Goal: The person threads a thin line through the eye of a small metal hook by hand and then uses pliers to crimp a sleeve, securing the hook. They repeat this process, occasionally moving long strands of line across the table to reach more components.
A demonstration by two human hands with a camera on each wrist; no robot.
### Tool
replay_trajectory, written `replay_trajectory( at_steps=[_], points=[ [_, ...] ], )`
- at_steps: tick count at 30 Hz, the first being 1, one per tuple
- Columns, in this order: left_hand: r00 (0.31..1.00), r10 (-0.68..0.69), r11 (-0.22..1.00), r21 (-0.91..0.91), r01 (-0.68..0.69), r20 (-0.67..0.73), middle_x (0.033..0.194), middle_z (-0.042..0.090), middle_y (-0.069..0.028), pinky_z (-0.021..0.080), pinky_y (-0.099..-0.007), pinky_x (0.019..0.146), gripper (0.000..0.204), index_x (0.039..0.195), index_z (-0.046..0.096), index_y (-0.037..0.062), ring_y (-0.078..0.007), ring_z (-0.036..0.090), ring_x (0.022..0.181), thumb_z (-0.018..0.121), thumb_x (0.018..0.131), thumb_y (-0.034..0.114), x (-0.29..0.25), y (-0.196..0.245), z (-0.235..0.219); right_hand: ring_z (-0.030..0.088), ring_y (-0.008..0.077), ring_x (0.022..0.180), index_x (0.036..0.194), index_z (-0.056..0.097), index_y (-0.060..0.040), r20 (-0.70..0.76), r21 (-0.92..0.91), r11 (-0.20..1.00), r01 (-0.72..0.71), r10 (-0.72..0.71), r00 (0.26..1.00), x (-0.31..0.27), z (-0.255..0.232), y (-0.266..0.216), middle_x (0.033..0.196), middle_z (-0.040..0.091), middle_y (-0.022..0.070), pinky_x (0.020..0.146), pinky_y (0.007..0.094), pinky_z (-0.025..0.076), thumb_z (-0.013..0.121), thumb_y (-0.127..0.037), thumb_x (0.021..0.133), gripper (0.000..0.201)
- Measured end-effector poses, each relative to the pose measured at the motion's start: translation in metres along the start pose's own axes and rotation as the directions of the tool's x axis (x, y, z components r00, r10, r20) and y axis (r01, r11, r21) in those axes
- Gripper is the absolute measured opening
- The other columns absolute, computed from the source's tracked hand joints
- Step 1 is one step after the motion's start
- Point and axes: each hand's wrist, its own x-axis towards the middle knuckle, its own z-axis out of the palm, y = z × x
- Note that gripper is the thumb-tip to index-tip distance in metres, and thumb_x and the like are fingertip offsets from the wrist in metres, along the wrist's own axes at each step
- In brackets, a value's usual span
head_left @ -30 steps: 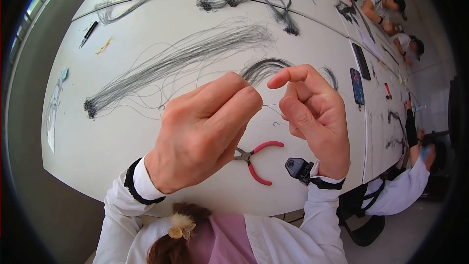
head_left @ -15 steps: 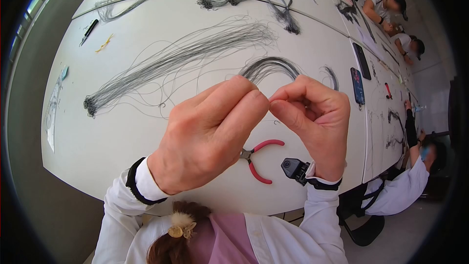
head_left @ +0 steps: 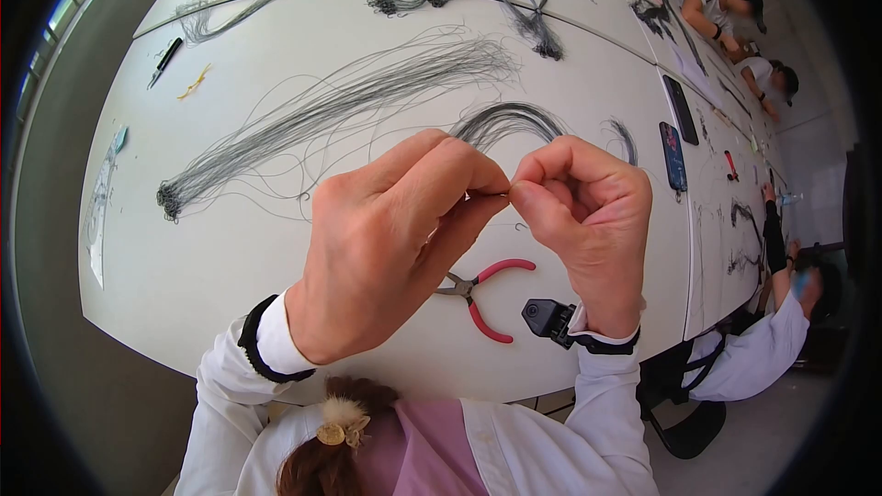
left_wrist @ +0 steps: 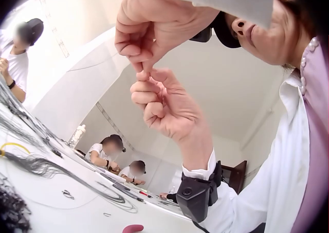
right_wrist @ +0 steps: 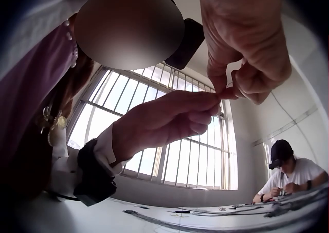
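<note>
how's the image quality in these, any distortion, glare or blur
Head view: strong fisheye, the table edge bows and the corners go black, but both hands are sharp. Left wrist view: the right hand is crisp, background people soft. Right wrist view: the bright window backlights the left hand, so it looks dark.

Head view downward over table (head_left: 230,248), wrist views upward, close, sharing both hands (head_left: 501,193)

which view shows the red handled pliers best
The head view: the red-handled pliers lie whole on the white table, below the left hand and right hand. The left wrist view catches only a red handle tip at its bottom edge. The right wrist view does not show them.
</note>
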Motion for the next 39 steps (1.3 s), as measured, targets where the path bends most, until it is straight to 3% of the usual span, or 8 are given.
replay_trajectory(
  at_steps=[13,25,34,36,39],
  points=[
    [0.999,-0.025,0.998,-0.054,0.023,-0.036,0.071,0.061,-0.0042,0.044,-0.0223,0.052,0.014,0.076,0.060,-0.0001,-0.0107,0.054,0.058,0.070,0.069,-0.007,0.001,0.000,0.003,0.033,-0.0017,0.054,0.075,0.061,0.0010,0.005,0.006,0.999,0.052,-0.052,0.999,0.000,-0.001,0.004,0.058,0.039,-0.0073,0.047,0.0139,0.028,0.064,0.003,0.076,0.004],
    [1.000,-0.025,0.994,-0.104,0.026,0.012,0.072,0.061,-0.0045,0.043,-0.0222,0.053,0.013,0.076,0.060,-0.0013,-0.0102,0.055,0.059,0.066,0.069,-0.011,0.001,0.000,-0.001,0.031,-0.0008,0.053,0.074,0.061,0.0007,-0.002,-0.022,0.997,0.069,-0.069,0.998,-0.001,-0.002,0.005,0.058,0.038,-0.0072,0.047,0.0153,0.025,0.065,0.003,0.074,0.005],
    [0.992,-0.102,0.980,-0.165,0.113,0.077,0.073,0.062,-0.0047,0.044,-0.0220,0.055,0.013,0.078,0.061,-0.0014,-0.0089,0.055,0.060,0.066,0.070,-0.010,0.002,0.002,-0.004,0.029,0.0006,0.054,0.072,0.059,0.0005,-0.023,0.001,1.000,0.028,-0.028,0.999,0.000,0.000,0.005,0.058,0.037,-0.0070,0.048,0.0166,0.026,0.063,0.003,0.073,0.005],
    [0.976,-0.158,0.967,-0.178,0.184,0.149,0.074,0.061,-0.0042,0.044,-0.0215,0.055,0.013,0.079,0.061,-0.0018,-0.0082,0.055,0.061,0.066,0.070,-0.010,0.003,0.006,-0.008,0.029,0.0004,0.054,0.072,0.059,0.0005,-0.023,-0.004,1.000,0.030,-0.030,0.999,0.000,0.000,0.005,0.057,0.037,-0.0070,0.048,0.0165,0.026,0.063,0.003,0.073,0.005],
    [0.965,-0.224,0.946,-0.209,0.250,0.140,0.074,0.061,-0.0037,0.043,-0.0206,0.055,0.013,0.079,0.060,-0.0020,-0.0077,0.055,0.061,0.066,0.072,-0.011,0.001,0.004,-0.004,0.029,-0.0001,0.053,0.072,0.059,0.0005,-0.015,-0.024,0.999,0.046,-0.047,0.999,-0.001,0.000,0.006,0.057,0.038,-0.0071,0.047,0.0164,0.025,0.063,0.003,0.073,0.005]
  ],
)
